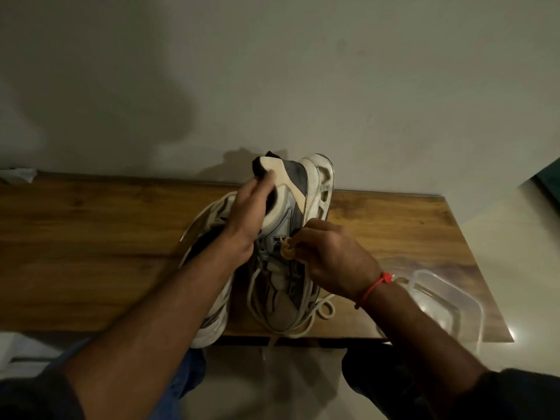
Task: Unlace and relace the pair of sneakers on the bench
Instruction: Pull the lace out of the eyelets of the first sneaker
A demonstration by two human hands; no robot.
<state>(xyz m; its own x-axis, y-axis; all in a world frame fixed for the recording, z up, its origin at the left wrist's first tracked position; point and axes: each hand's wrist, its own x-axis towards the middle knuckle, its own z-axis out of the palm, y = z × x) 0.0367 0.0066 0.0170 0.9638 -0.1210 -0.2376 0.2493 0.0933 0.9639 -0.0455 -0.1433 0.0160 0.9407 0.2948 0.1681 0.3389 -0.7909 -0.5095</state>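
I'm watching head cam. Centre frame, on the wooden bench [91, 237], one sneaker [291, 225] is tipped up w/ heel toward the wall, toe near the bench's front edge. Left hand [251, 213] grips its heel collar, fingers curled over the rim, steadying it. Right hand [330, 256] pinches the lace [286, 251] at the side eyelets, mid-shoe; fingers drawn together on it. Loose lace loops trail at lower centre by the toe.

Second sneaker [209, 298] lies just left, partly under the left forearm. Clear plastic tub [439, 301] sits lower right.

My read: still the unlacing stage on shoe 1, approx halfway, though can't tell for sure whether lace is going out or in. Next move needs a steady pull through the eyelet, heel held firm so the shoe doesn't roll.
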